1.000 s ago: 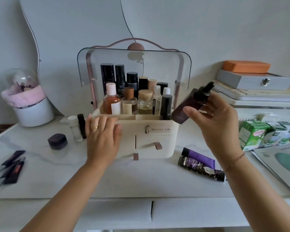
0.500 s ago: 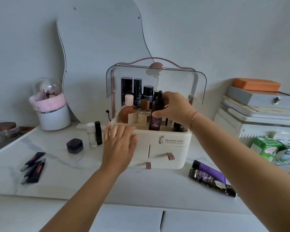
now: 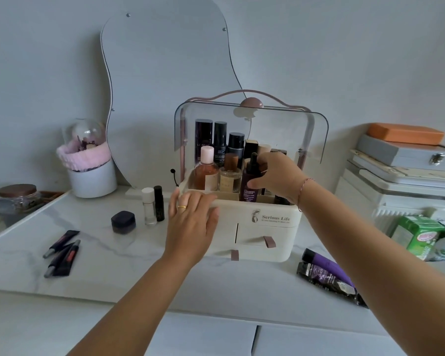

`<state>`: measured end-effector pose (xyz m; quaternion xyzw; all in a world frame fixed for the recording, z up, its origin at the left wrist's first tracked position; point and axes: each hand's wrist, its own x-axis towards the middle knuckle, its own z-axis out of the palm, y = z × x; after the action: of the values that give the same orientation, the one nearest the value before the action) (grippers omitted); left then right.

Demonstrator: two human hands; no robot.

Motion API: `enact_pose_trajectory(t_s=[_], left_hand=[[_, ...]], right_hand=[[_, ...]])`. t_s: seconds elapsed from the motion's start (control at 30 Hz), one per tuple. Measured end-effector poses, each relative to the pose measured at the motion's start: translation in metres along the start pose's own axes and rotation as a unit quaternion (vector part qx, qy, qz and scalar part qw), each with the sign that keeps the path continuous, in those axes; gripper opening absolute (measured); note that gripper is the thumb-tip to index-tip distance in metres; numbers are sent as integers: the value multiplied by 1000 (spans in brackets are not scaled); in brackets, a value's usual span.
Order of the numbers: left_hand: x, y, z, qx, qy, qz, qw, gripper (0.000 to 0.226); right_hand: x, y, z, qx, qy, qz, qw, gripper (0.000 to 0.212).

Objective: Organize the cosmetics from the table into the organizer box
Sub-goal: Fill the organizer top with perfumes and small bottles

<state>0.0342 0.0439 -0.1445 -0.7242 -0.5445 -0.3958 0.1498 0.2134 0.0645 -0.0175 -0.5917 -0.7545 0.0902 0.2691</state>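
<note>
Dropper bottle (image 3: 249, 176) now lowered upright into organizer box (image 3: 267, 227).
Right hand (image 3: 278, 173) grips it; left hand (image 3: 190, 224), fingers straight, presses the box's near-left front.

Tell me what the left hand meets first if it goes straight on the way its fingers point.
The left hand points away at the organizer box, whose front rim it seems to touch already; past that, probably the pink-capped bottle. Depth is unclear.

Box (image 3: 267, 227) top crowded w/ bottles (image 3: 208, 168); lid (image 3: 280, 127) overhead.
</note>
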Motion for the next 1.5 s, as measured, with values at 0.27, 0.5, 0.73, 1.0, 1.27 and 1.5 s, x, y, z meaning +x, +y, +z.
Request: enact_pose_trajectory(t_s=[0.27, 0.5, 0.73, 1.0, 1.27, 1.5], left_hand=[[-3, -5, -9, -139, 39, 1, 990, 35], [-18, -86, -15, -204, 183, -243, 930, 43], [14, -129, 1, -206, 60, -326, 921, 56], [22, -130, 24, -38, 10, -307, 951, 38], [5, -105, -18, -237, 124, -285, 920, 25], [-7, -27, -74, -351, 97, -85, 927, 29]], right_hand=[[-37, -3, 13, 26, 135, -8, 990, 57], [-92, 15, 76, -25, 195, -124, 973, 43], [-86, 35, 109, -65, 251, -148, 954, 45], [-76, 30, 122, -5, 321, -112, 940, 40], [-77, 28, 123, 6, 321, -103, 941, 40], [-75, 24, 125, 6, 327, -95, 940, 38]])
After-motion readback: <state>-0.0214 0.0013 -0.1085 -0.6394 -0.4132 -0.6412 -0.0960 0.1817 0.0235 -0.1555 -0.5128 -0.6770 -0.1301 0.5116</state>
